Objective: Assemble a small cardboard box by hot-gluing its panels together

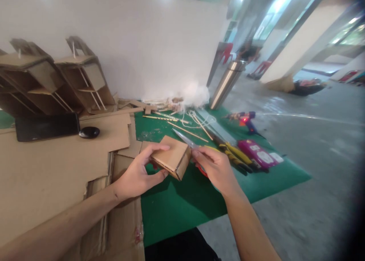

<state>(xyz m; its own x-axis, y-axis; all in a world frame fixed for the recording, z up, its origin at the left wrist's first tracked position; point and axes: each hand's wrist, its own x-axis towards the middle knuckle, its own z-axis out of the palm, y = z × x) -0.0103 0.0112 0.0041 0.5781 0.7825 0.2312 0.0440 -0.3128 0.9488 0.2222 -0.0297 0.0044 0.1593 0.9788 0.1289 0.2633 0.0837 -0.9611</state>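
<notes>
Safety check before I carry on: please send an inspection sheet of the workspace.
Surface: flat green tabletop, brown cardboard sheets at left.
Job's things: small brown cardboard box; pointed silver scissors with red handles.
Clutter: thin wooden sticks, fluffy white fibre, yellow-and-black tool handles, rectangular purple box.
Hands: left hand grips the cardboard box; right hand holds the scissors beside it.
Cables: thin pale line at right; unclear whether a cable.
Surroundings: grey concrete floor, white wall, red chair, a person.
</notes>
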